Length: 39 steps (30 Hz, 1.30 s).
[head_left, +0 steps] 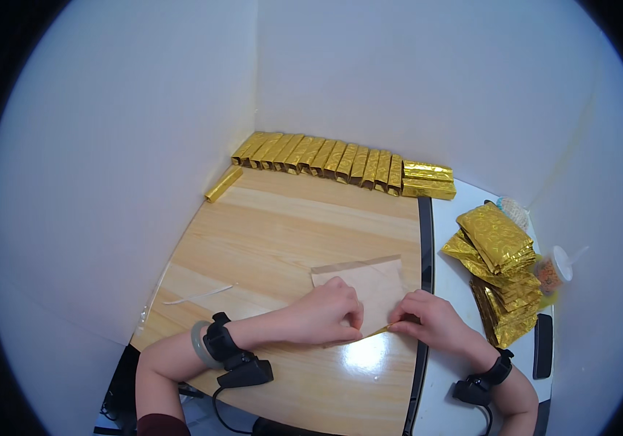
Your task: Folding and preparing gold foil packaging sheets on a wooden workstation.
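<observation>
A pale tan paper sheet [380,287] lies flat on the wooden tabletop, a darker strip running along its far edge. Its near edge is turned up and shows a thin line of gold. My left hand [329,312] is closed, with curled fingers pinching that edge near its left end. At the right end, my right hand [427,320] pinches the same fold between thumb and fingers. The sheet's near left part is hidden beneath my left hand.
Along the back wall stands a row of folded gold paper boxes [326,156]. A gold roll [223,184] and a thin white strip [199,293] lie on the left. Stacked gold sheets [496,236] and a lidded cup [555,269] occupy the white table at right.
</observation>
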Motion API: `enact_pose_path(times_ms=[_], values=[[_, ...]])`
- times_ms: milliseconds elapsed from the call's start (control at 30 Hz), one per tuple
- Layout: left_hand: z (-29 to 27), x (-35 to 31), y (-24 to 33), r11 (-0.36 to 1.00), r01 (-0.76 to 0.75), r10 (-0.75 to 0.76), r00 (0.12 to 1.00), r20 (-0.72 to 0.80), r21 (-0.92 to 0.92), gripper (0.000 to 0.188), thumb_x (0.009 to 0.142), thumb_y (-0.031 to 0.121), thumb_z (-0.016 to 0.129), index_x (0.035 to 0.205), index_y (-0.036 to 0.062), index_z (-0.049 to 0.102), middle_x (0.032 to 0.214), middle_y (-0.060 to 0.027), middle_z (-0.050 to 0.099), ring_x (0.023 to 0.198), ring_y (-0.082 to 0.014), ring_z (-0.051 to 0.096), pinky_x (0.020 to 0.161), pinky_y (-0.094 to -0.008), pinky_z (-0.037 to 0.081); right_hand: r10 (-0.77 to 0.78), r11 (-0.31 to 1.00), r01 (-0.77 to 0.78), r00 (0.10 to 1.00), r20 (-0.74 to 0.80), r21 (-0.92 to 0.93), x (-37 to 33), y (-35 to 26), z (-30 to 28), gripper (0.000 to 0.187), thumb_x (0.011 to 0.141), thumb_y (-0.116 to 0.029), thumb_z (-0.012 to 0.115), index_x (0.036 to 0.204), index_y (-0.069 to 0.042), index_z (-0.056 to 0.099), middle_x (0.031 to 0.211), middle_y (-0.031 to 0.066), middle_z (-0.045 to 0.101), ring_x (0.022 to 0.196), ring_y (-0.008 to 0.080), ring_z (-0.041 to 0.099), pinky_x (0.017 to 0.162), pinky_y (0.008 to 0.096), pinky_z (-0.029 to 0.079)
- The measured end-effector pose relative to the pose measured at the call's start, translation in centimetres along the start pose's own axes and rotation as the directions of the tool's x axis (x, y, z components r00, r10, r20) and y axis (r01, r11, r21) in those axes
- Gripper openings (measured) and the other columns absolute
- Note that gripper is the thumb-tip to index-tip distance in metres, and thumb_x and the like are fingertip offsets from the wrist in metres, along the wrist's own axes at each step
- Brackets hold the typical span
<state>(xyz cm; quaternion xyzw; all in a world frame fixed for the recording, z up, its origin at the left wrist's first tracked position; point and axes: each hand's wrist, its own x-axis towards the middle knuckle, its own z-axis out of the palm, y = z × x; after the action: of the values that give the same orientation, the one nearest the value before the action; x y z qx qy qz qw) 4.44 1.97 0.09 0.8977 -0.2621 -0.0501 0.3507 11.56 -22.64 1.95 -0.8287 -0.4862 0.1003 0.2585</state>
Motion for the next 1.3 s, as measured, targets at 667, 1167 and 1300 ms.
enact_pose_path(times_ms=[667, 1167, 1300], values=[[0.6, -2.0, 1.9, 0.998, 0.061, -0.058, 0.989, -0.134, 0.023, 0.011, 0.081, 0.015, 0.068, 0.080, 0.0062, 0.062, 0.094, -0.0069, 0.056, 0.101, -0.0273, 0.050, 0.086, -0.0364, 0.044, -0.066, 0.998, 0.063, 0.991, -0.120, -0.026, -0.3, 0.2, 0.7, 0.016, 0.082, -0.018, 0.071, 0.087, -0.010, 0.058, 0.079, 0.0043, 0.057, 0.078, 0.0242, 0.057, 0.063, 0.0344, 0.047], [0.7, -2.0, 1.4, 0.993, 0.106, -0.114, 0.972, -0.205, -0.049, 0.020, 0.085, 0.010, 0.067, 0.104, 0.0062, 0.062, 0.079, -0.0030, 0.062, 0.093, -0.0224, 0.054, 0.080, -0.0333, 0.046, 0.128, 0.988, -0.110, 0.976, -0.176, 0.106, 0.4, 0.6, 1.6, 0.029, 0.082, -0.020, 0.073, 0.102, -0.007, 0.059, 0.084, 0.0101, 0.060, 0.078, 0.0267, 0.060, 0.066, 0.0356, 0.049], [0.5, -1.9, 1.5, 0.995, 0.084, -0.094, 0.974, -0.209, -0.054, 0.021, 0.082, 0.014, 0.072, 0.099, 0.0066, 0.064, 0.078, -0.0014, 0.062, 0.089, -0.0228, 0.055, 0.077, -0.0330, 0.047, 0.130, 0.986, -0.109, 0.977, -0.171, 0.126, 0.2, 0.5, 1.2, 0.027, 0.082, -0.020, 0.073, 0.102, -0.007, 0.060, 0.084, 0.0096, 0.060, 0.080, 0.0260, 0.060, 0.068, 0.0345, 0.049]])
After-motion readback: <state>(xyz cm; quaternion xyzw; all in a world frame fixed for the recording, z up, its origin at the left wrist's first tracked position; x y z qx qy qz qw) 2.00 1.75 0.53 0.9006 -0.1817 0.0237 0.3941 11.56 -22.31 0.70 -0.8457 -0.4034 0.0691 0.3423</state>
